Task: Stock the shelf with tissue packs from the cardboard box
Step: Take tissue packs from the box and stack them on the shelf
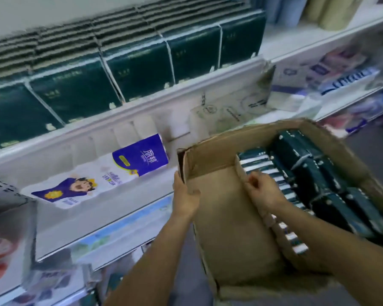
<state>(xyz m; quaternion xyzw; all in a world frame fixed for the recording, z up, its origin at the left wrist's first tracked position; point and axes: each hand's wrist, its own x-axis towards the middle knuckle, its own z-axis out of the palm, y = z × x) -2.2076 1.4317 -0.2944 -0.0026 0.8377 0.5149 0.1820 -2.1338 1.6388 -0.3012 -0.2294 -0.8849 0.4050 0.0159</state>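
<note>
— Where is the cardboard box (210,164)?
— Lower right of the view, open at the top, with its far-left corner right up against the front of the shelf (128,117). What carries it from below is hidden.
— And the hands?
— The left hand (186,200) grips the top edge of the box's left wall, thumb on the inner side and fingers wrapped outside. The right hand (263,192) is inside the box, its fingers curled onto the right edge of a cardboard panel (228,221) that covers the left half.
— Is it really holding that panel?
— It looks like a pinch on the edge, though the picture is blurred there.
— The tissue packs (332,195)?
— Dark green, filling the right half of the box. Those by the right wall lie flat, their long axes running from far-left to near-right. Beside the panel another row stands on edge, showing striped narrow sides. That row runs from the far wall toward the person.
— Anything on the shelf?
— A line of shelved packs (137,69) in the same dark green. They stand upright side by side, broad faces to the aisle, and the line follows the shelf's length. One level down, a purple and white toilet roll pack (139,155) lies on its side along the shelf, just left of the box's corner.
</note>
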